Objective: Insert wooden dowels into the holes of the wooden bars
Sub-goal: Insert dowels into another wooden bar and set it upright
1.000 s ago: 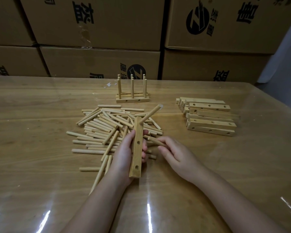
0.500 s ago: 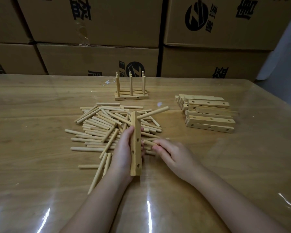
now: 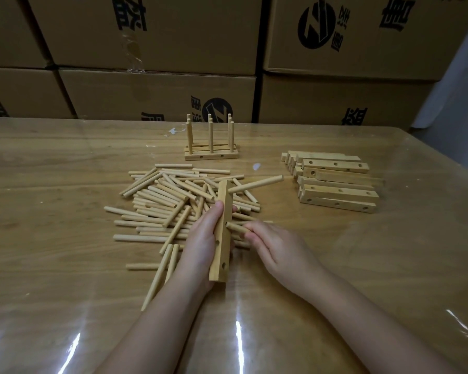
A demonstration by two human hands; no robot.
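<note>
Bar (image 3: 222,233) stood on its long edge over the near side of the table (image 3: 65,306), the left hand (image 3: 201,247) curled round its middle and holding it steady. Head view: one dowel (image 3: 256,184) was already seated at the far end, sticking out to the right above the pile of loose dowels (image 3: 162,203). Half a second before, the right hand (image 3: 278,247) lay on that pile, picking. Now it pinched a second dowel (image 3: 236,227) between thumb and fingertips, with the free end against the bar's right face near mid-length. Could not tell whether the tip had entered. Judged: pick done, second insertion starting; going by the finished rack (image 3: 211,153), with three dowels per bar, a third would follow. Stack of bare bars (image 3: 335,184) sat far right, untouched
</note>
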